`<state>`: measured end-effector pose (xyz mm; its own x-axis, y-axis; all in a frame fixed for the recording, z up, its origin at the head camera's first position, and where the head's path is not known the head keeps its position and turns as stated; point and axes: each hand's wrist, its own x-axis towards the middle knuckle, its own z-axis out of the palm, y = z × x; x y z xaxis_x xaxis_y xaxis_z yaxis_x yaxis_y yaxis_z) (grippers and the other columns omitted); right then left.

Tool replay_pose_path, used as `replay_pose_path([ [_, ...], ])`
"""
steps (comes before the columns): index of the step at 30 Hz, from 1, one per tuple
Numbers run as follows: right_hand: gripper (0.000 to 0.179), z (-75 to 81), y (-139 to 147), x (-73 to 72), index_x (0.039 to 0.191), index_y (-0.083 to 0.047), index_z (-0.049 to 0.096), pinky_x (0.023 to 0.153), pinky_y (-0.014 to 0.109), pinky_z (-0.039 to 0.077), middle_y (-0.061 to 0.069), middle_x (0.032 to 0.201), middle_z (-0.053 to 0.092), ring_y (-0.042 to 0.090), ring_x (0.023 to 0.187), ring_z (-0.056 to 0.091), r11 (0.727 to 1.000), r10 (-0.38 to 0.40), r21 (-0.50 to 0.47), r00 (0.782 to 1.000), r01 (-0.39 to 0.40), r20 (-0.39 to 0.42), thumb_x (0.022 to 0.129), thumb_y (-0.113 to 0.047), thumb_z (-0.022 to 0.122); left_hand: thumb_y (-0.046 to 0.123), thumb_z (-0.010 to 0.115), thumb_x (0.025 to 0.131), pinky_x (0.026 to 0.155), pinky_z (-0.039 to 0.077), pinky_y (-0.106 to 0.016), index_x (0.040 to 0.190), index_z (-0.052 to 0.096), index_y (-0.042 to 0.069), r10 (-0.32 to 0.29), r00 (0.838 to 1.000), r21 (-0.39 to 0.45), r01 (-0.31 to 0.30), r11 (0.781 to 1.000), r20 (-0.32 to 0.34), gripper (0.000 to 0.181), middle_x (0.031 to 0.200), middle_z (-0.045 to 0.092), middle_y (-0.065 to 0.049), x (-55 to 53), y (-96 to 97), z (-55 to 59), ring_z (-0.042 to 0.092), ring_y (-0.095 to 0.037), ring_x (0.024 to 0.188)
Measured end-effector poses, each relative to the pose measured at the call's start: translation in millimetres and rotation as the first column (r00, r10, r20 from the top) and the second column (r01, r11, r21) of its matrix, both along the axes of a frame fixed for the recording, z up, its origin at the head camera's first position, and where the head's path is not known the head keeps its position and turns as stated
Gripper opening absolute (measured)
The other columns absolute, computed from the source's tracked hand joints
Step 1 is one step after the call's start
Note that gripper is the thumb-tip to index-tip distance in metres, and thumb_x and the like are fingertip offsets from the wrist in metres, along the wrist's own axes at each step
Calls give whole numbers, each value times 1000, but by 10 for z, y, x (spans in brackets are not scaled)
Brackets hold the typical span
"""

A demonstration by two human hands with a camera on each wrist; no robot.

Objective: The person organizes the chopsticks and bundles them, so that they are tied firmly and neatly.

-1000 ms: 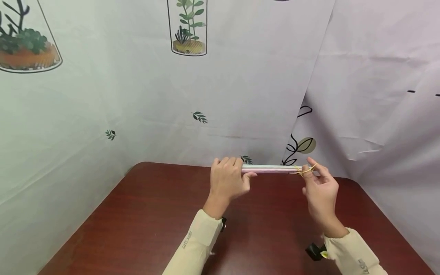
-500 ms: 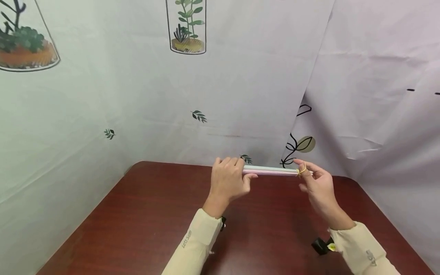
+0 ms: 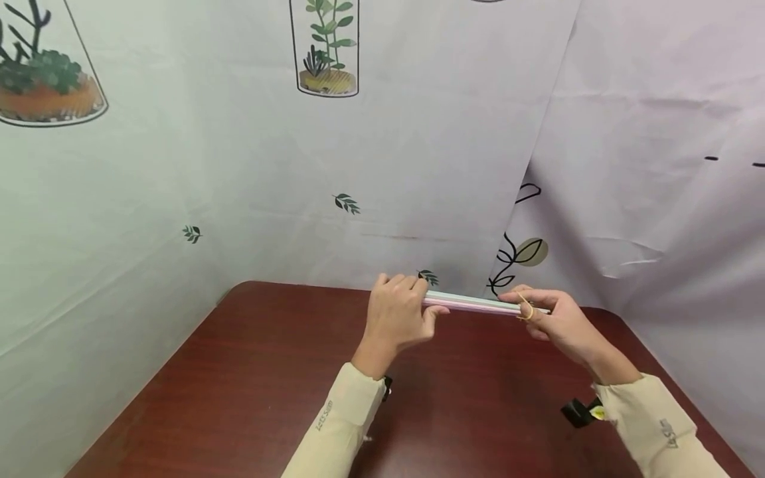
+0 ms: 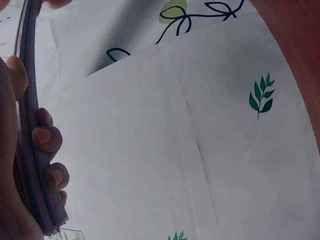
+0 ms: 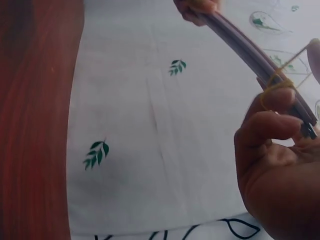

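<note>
A slim bundle of long pale strips [image 3: 469,303], whitish, pink and purple, is held up above the table. My left hand [image 3: 397,312] grips its left end, fingers wrapped round it; the left wrist view shows zigzag-cut tips on the strips [image 4: 41,190]. At the other end, my right hand [image 3: 562,324] works a yellow rubber band [image 3: 526,313] between thumb and fingers. In the right wrist view the rubber band [image 5: 278,86] loops round the bundle, one part pulled taut to a fingertip at the right edge. Curled fingers lie against the strips there.
A reddish-brown table [image 3: 287,372] with rounded corners lies below both hands. Behind it hangs a pale cloth [image 3: 269,166] printed with plants and leaves, and more cloth stands at both sides. A small black device [image 3: 578,413] hangs by the right sleeve.
My right hand has tilted and turned lower, its forearm swinging right, while the rubber band is drawn about the bundle's end. The bundle's right end has dipped. My left hand has barely moved.
</note>
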<state>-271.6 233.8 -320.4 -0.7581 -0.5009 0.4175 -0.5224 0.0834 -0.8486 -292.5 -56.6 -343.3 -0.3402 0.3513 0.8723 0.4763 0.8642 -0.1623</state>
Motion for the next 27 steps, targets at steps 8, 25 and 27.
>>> replay_pose_path([
  [8, 24, 83, 8, -6, 118, 0, 69, 40, 34, 29, 5, 108, 60, 16, 47, 30, 987, -41, 156, 999, 40, 3, 95, -3, 60, 60, 57, 85, 59, 36, -30, 70, 57, 17, 15, 1000, -14, -14, 1000, 17, 45, 60, 52, 6, 33, 1, -29, 50, -13, 55],
  [25, 25, 109, -14, -4, 114, 0, 72, 87, 21, 49, -3, 124, 60, -1, 115, 52, 962, -107, 253, 994, 104, 0, 90, -5, 67, 53, 61, 84, 54, 27, -28, 62, 47, 17, -9, 999, -4, 9, 1000, -43, 44, 55, 40, 6, 42, 11, 15, 42, -13, 49],
  [27, 24, 106, -13, 3, 113, 1, 72, 84, 22, 50, -4, 122, 60, -1, 115, 51, 963, -106, 247, 994, 105, -7, 90, -3, 66, 54, 61, 84, 54, 27, -28, 63, 48, 17, -13, 999, -3, 13, 1000, -41, 45, 54, 41, 6, 49, 19, 15, 42, -13, 49],
])
